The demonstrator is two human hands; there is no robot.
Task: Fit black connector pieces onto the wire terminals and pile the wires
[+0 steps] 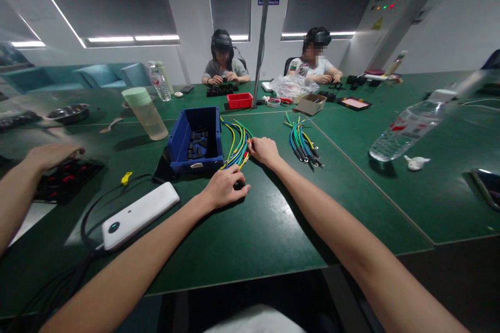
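A bundle of coloured wires (236,141) lies on the green table (273,218), just right of a blue bin (183,138) holding small black parts. My left hand (223,187) rests on the near end of this bundle, fingers curled over the black plug ends. My right hand (264,150) pinches the wires at the bundle's right side. A second bundle of coloured wires (301,138) with black plugs lies apart, to the right of my right hand.
A white power bank (138,214) with a black cable lies near left. Another person's hand (50,155) rests on a black tray at far left. A green cup (146,113), a water bottle (410,127), a red tray (239,100) and two seated people sit around.
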